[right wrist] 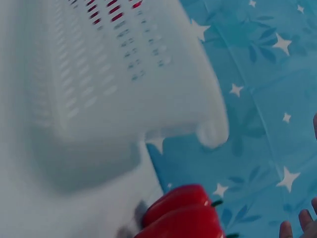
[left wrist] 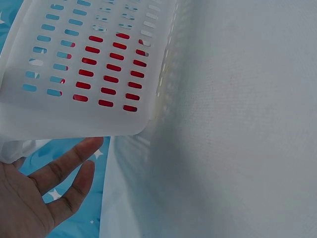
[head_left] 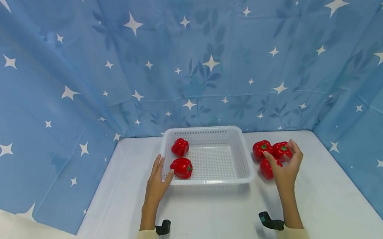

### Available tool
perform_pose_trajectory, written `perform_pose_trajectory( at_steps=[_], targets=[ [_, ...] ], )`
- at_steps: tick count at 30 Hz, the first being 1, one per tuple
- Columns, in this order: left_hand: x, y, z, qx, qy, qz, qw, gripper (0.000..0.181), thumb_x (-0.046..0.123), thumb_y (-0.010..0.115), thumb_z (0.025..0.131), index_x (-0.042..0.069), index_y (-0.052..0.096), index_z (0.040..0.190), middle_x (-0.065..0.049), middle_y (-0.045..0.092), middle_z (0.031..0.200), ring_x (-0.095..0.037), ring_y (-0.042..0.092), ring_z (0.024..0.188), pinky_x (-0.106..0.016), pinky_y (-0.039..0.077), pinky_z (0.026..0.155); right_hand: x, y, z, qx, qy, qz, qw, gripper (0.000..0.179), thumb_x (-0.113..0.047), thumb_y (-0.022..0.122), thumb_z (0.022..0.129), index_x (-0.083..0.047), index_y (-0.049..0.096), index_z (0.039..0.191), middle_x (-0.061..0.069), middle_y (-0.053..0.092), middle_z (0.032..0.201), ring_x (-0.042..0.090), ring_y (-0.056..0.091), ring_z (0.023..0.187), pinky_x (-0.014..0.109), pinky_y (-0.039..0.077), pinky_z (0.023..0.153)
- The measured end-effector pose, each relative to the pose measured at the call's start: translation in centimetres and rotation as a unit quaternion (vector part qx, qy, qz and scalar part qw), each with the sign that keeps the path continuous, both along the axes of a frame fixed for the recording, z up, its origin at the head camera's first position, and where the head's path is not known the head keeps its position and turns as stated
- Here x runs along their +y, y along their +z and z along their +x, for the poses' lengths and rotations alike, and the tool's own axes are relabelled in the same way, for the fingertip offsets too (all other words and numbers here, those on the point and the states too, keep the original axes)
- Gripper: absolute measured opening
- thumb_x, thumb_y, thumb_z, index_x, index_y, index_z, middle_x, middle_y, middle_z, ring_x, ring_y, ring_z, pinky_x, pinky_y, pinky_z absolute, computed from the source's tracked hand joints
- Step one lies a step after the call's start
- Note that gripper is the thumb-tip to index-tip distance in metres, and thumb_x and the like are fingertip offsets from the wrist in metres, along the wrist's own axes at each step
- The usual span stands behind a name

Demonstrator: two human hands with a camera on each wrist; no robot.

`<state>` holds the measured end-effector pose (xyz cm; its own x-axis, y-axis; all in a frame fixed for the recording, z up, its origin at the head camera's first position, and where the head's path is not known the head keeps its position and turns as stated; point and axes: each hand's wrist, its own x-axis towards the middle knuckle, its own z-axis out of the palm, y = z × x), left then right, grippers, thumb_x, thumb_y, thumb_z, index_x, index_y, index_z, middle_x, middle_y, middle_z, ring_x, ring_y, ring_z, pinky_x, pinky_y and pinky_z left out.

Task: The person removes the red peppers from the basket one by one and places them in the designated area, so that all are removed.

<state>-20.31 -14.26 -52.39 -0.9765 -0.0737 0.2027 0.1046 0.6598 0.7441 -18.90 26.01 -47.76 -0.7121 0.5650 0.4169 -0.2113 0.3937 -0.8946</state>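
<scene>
A white slotted plastic basket (head_left: 212,182) stands near the table's back edge. Inside, along its left side, lie two red bell peppers: one behind (head_left: 180,147), one in front (head_left: 181,167). My left hand (head_left: 157,186) is at the basket's front left corner, thumb by the rim and fingers stretched along the outer wall; in the left wrist view those fingers look loosely extended. Right of the basket, three more red bell peppers (head_left: 262,149) sit clustered. Over them hovers my right hand (head_left: 286,170), thumb and fingers spread apart, partly covering the front pepper (head_left: 266,169).
A white cloth covers the table (head_left: 211,214). Blue star-patterned curtains (head_left: 195,78) hang behind it and along both sides. On each wrist sits a dark camera mount (head_left: 163,227).
</scene>
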Motion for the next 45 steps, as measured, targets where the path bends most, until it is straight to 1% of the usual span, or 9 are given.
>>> perform_pose_trajectory(
  at_steps=[6,10,15,22,25,28,35,41,45],
  targets=[
    [0.0,-0.2,0.2,-0.002,0.0,0.0,1.0,0.07,0.042,0.062,0.092,0.024,0.033,0.153,0.01,0.023,0.162,-0.029,0.039,0.143,-0.052,0.05,0.096,-1.8,2.1,-1.6,0.003,0.066,-0.008,0.9978,0.087,-0.014,0.08,0.079,-0.023,0.031,0.15,0.001,0.039,0.15,0.017,0.036,0.139,0.045,0.041,0.114],
    [0.0,-0.1,0.2,-0.002,-0.002,-0.004,1.0,0.07,0.044,0.06,0.092,0.025,0.032,0.154,0.01,0.023,0.162,-0.029,0.039,0.143,-0.052,0.049,0.097,-3.7,3.8,-2.3,-0.012,0.122,-0.019,0.9922,0.086,-0.015,0.079,0.081,-0.022,0.029,0.151,0.005,0.038,0.151,0.021,0.035,0.141,0.045,0.039,0.115],
    [0.0,0.1,0.1,0.001,-0.002,-0.001,1.0,0.07,0.042,0.062,0.092,0.023,0.032,0.154,0.01,0.023,0.162,-0.029,0.039,0.143,-0.052,0.049,0.097,-4.8,4.0,-4.7,-0.006,0.206,-0.012,0.9785,0.082,-0.018,0.078,0.082,-0.022,0.031,0.15,0.004,0.04,0.148,0.023,0.039,0.139,0.05,0.04,0.113],
    [0.1,0.1,0.0,-0.003,-0.004,0.007,1.0,0.07,0.038,0.063,0.092,0.023,0.032,0.154,0.01,0.022,0.162,-0.029,0.037,0.144,-0.052,0.048,0.099,-6.4,5.4,-7.4,-0.021,0.316,0.006,0.9486,0.072,-0.012,0.073,0.087,-0.01,0.035,0.148,0.018,0.042,0.145,0.034,0.041,0.137,0.056,0.039,0.111],
    [0.1,0.1,0.0,-0.005,-0.004,0.006,1.0,0.07,0.039,0.063,0.092,0.024,0.032,0.154,0.01,0.023,0.162,-0.029,0.037,0.144,-0.052,0.048,0.098,-7.1,5.8,-8.5,-0.054,0.371,0.037,0.9264,0.071,-0.014,0.073,0.087,-0.009,0.036,0.147,0.019,0.042,0.145,0.036,0.041,0.137,0.058,0.039,0.11],
    [0.1,0.0,0.0,-0.001,-0.002,0.005,1.0,0.07,0.039,0.063,0.092,0.023,0.033,0.153,0.01,0.023,0.162,-0.029,0.038,0.144,-0.052,0.048,0.099,-8.0,6.1,-9.4,-0.084,0.429,0.062,0.8972,0.069,-0.016,0.073,0.088,-0.009,0.037,0.146,0.018,0.042,0.146,0.037,0.041,0.137,0.058,0.039,0.11],
    [0.1,0.0,0.0,0.002,-0.006,0.004,1.0,0.07,0.039,0.063,0.092,0.022,0.033,0.153,0.009,0.023,0.162,-0.029,0.038,0.144,-0.052,0.048,0.099,-10.3,5.6,-11.8,-0.137,0.515,0.112,0.8388,0.061,-0.017,0.076,0.086,-0.007,0.047,0.138,0.018,0.051,0.138,0.037,0.05,0.13,0.052,0.048,0.103],
    [0.0,0.0,0.0,-0.003,-0.001,0.008,1.0,0.07,0.038,0.064,0.092,0.024,0.033,0.153,0.01,0.023,0.162,-0.029,0.039,0.143,-0.052,0.048,0.098,-12.6,4.9,-13.3,-0.186,0.599,0.143,0.7657,0.055,-0.018,0.075,0.085,-0.009,0.051,0.134,0.015,0.052,0.138,0.041,0.051,0.129,0.045,0.055,0.097],
    [-0.1,0.0,0.0,-0.003,-0.005,0.011,0.9999,0.069,0.041,0.061,0.093,0.024,0.033,0.153,0.009,0.022,0.162,-0.03,0.038,0.144,-0.054,0.046,0.101,-13.8,4.5,-13.7,-0.228,0.633,0.16,0.7221,0.059,-0.02,0.075,0.085,-0.006,0.049,0.136,0.023,0.05,0.138,0.045,0.05,0.128,0.043,0.056,0.094]
  ],
)
